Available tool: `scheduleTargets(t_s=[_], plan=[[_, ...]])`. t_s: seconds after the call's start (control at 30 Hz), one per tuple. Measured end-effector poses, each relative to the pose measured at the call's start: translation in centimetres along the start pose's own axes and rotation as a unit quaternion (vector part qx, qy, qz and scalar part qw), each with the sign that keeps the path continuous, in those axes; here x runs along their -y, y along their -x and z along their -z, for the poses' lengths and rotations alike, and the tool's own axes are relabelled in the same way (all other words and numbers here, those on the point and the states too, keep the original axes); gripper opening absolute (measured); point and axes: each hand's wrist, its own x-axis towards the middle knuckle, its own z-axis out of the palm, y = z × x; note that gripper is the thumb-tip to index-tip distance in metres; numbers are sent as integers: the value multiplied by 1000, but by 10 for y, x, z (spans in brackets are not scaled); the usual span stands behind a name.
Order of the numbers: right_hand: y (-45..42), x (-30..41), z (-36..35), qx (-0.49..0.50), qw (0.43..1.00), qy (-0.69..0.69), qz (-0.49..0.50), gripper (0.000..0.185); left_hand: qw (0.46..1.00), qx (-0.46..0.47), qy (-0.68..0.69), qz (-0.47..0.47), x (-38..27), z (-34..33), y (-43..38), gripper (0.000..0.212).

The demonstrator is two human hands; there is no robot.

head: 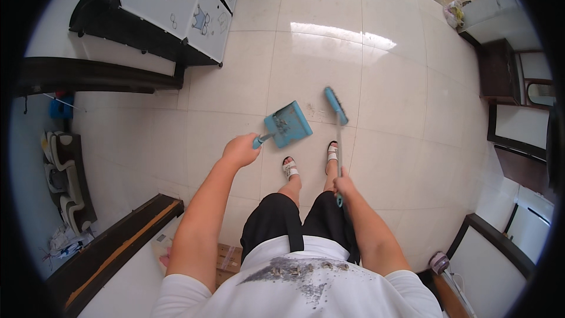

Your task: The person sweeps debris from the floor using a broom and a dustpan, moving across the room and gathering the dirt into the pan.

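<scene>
My left hand (242, 150) is closed around the handle of a blue dustpan (296, 126), which holds grey dust and debris. The pan's open edge faces right, towards a broom. In my right hand (344, 184) is the broom's pale stick, gripped near its blue end. The blue broom head (335, 105) is down at the floor, to the right of the dustpan and apart from it. A thin scatter of dirt (315, 110) lies on the tiles between the two.
My feet in white sandals (290, 168) stand just below the dustpan. A white cabinet with cartoon prints (176, 4) is at the upper left, and dark wooden furniture (499, 70) lines the right. Cardboard boxes (228, 258) sit behind my left arm. Glossy tiles (318, 4) stretch ahead.
</scene>
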Motion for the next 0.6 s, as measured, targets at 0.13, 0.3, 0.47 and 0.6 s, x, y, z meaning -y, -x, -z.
scheduleTargets(t_s=[0.13, 0.3, 0.47, 0.6], plan=[[33, -6, 13, 120, 982, -124, -74, 73, 1000, 10, -15, 10, -2, -3, 2, 21], [44, 5, 31, 77, 997, -16, -13, 72, 1000, 13, -12, 17, 0, 3, 10, 22], [-11, 35, 12, -4, 994, 96, 51, 70, 999, 16, -18, 23, 7, 3, 18, 27], [-25, 25, -23, -19, 985, 149, 82, 67, 1000, 3, -2, 17, 12, -1, 19, 28]])
